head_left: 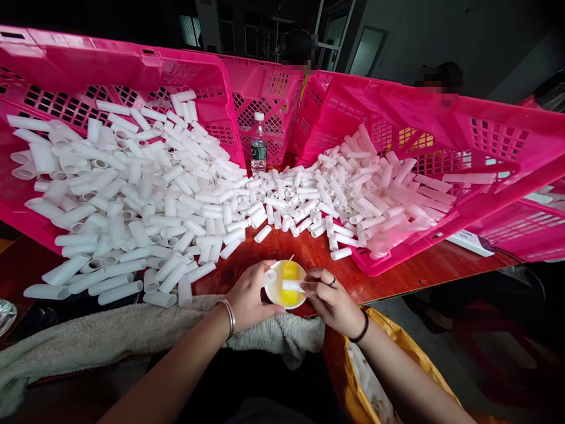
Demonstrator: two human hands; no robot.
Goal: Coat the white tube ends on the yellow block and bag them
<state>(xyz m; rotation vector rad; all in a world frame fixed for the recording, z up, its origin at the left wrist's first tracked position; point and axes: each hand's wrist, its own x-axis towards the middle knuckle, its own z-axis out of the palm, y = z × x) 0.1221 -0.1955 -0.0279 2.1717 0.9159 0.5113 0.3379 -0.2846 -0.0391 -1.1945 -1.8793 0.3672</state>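
A small white bowl [270, 293] with yellow blocks [289, 272] in it sits at the table's front edge, and a thin stick [289, 260] leans out of it. My left hand [249, 297] curls around the bowl's left side, its thumb by the near rim. A short white tube [269, 276] is held at its fingertips. From the right, my right hand [335, 300] pinches another white tube [291, 285] over the yellow blocks. Whether that tube touches them I cannot tell. Many loose white tubes [176, 194] lie heaped beyond both hands.
Pink crates [145, 62] lie tipped at left and right [441, 112], tubes spilling onto the red table [247, 259]. A water bottle [258, 144] stands between them. A grey towel [132, 324] lies along the front edge. Below right is a yellow bag [353, 377] with white pieces inside.
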